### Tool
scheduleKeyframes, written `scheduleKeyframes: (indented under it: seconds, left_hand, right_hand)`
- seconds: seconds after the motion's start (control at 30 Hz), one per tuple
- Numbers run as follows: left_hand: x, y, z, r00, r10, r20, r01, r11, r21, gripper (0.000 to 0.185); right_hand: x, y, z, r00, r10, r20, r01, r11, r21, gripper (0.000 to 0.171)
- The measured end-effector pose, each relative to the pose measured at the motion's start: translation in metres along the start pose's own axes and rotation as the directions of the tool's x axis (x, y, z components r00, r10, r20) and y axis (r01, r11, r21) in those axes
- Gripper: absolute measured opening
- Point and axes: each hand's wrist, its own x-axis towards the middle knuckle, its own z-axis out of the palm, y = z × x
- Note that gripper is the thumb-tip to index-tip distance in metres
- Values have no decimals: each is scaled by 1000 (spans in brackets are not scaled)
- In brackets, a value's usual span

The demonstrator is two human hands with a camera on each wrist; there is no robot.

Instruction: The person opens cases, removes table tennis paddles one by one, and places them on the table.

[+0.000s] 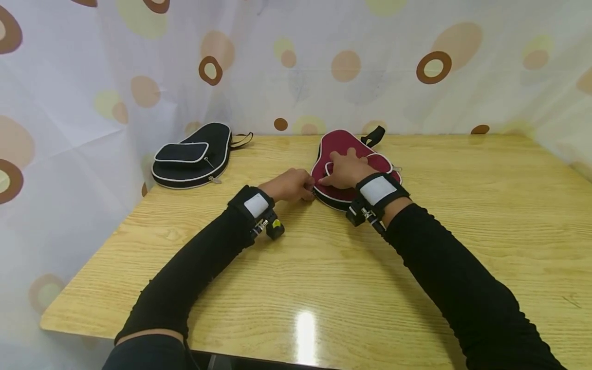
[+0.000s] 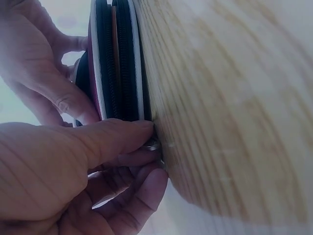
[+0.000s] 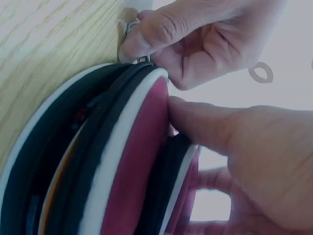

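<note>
A red table tennis paddle case (image 1: 339, 140) with white piping lies on the wooden table. My left hand (image 1: 292, 185) is at its left edge, pinching the metal zipper pull (image 3: 132, 27) between thumb and finger. Along the near side the zipper gapes, and a thin orange-brown edge (image 3: 59, 171) shows inside. My right hand (image 1: 348, 170) rests spread over the case's top and its small front pocket (image 1: 380, 162). In the right wrist view, the right thumb (image 3: 200, 120) presses the red face close to the zipper pull.
A black case (image 1: 196, 154) of the same shape, also piped in white, lies at the table's back left. Its wrist strap (image 1: 242, 140) points right. A patterned curtain (image 1: 296, 67) hangs behind the table (image 1: 485, 205). The red case's black strap (image 1: 373, 136) sticks out at the back.
</note>
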Motion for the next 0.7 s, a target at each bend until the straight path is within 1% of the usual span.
scheduleKeyframes:
  seconds: [0.13, 0.2, 0.4, 0.57, 0.7]
  left_hand:
    - [-1, -2, 0, 1000, 16, -15, -16, 1000, 16, 25]
    - [-1, -4, 1, 1000, 22, -18, -22, 1000, 18, 26]
    - [-1, -4, 0, 1000, -2, -16, 2, 1000, -1, 28]
    - [-1, -1, 0, 1000, -10, -9, 10, 1000, -12, 26]
    - [0, 0, 0, 1000, -14, -3, 14, 1000, -8, 26]
  right_hand:
    - [2, 5, 1, 999, -40, 5, 40, 999, 27, 64]
    - [3, 6, 0, 998, -60, 12, 60, 998, 26, 63]
    - [1, 16, -2, 990, -137, 33, 136, 990, 26, 57]
    - [-2, 23, -4, 987, -152, 56, 149, 988, 46, 56]
    - [-2, 28, -5, 980, -187, 69, 183, 981, 57, 55]
